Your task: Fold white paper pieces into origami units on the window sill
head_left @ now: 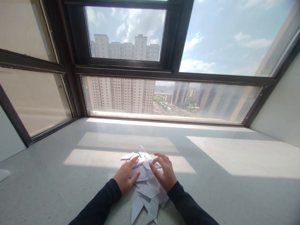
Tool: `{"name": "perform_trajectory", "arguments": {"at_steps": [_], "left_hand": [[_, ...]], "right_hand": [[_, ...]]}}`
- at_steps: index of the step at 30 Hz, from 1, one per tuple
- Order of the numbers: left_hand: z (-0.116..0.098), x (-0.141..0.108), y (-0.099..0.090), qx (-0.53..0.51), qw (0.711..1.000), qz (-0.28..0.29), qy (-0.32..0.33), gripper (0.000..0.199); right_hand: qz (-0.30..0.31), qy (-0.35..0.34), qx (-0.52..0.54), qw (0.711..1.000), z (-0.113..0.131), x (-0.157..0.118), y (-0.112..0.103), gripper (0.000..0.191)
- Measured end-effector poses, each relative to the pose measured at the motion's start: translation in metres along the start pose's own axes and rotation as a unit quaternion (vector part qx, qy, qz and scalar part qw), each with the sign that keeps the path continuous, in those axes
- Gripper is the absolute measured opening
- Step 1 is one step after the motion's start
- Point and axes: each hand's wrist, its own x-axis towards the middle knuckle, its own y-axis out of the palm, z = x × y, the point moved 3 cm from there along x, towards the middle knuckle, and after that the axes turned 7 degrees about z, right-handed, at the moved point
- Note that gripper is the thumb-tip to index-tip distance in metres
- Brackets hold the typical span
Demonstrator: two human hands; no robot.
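Several folded white paper pieces (147, 190) lie in an overlapping heap on the pale speckled sill. My left hand (127, 177) rests on the left side of the heap, its fingers spread and its thumb apart, lying over a folded sheet. On the other side, my right hand (166, 172) is curled, with thumb and index fingertip close together at the edge of a folded paper piece (147, 163). One narrow strip of the paper points up beyond both hands. Pointed paper shapes lie towards me, between my dark sleeves.
The sill (222, 193) is wide, with bright sun patches and shadow bands. Dark-framed windows (131, 73) rise behind it, showing tall buildings and sky. A white wall (281, 103) closes the right side. At the far left edge lies a small white object (4, 175).
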Motion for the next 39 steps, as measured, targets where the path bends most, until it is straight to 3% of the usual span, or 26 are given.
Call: {"name": "perform_trajectory", "arguments": {"at_steps": [2,4,9,14,18,20,22,26,28,34,36,39], "left_hand": [[-0.005,0.000,-0.001,0.029,1.000,0.006,0.005,0.054],[-0.007,0.000,-0.004,0.066,0.998,-0.003,-0.015,0.053],[0.002,0.000,-0.018,0.125,0.978,-0.062,-0.157,0.038],[0.002,-0.001,-0.021,0.138,0.964,-0.087,-0.209,0.034],[-0.004,-0.002,-0.018,0.147,0.965,-0.067,-0.206,0.035],[-0.006,-0.003,-0.016,0.147,0.968,-0.060,-0.197,0.037],[-0.007,-0.003,-0.016,0.138,0.972,-0.054,-0.179,0.040],[-0.013,-0.003,-0.017,0.097,0.985,-0.039,-0.135,0.041],[-0.018,-0.001,-0.019,0.071,0.991,-0.030,-0.106,0.036],[-0.024,0.000,-0.020,0.083,0.996,-0.028,-0.027,0.036],[-0.016,-0.001,-0.021,0.117,0.990,-0.046,-0.057,0.039],[-0.004,-0.003,-0.026,0.164,0.972,-0.094,-0.140,0.031]], "right_hand": [[-0.007,-0.004,0.029,1.000,-0.002,0.001,-0.004,0.028],[0.030,-0.018,0.077,0.996,-0.005,0.002,-0.004,0.036],[0.174,-0.080,0.134,0.972,0.000,-0.001,0.010,0.056],[0.181,-0.077,0.077,0.978,0.011,-0.004,0.011,0.047],[0.246,-0.107,-0.010,0.963,0.015,-0.010,0.017,0.074],[0.276,-0.097,-0.045,0.955,0.010,-0.011,0.022,0.074],[0.270,-0.062,-0.079,0.958,0.000,-0.010,0.025,0.064],[0.197,0.052,-0.153,0.967,-0.028,-0.006,0.026,0.040],[0.171,0.073,-0.157,0.970,-0.035,-0.006,0.027,0.034],[0.168,-0.048,0.009,0.985,-0.003,-0.005,0.023,0.030],[0.170,-0.075,0.034,0.982,0.010,-0.006,0.017,0.034],[0.217,-0.109,0.021,0.970,0.019,-0.010,0.015,0.065]]}}
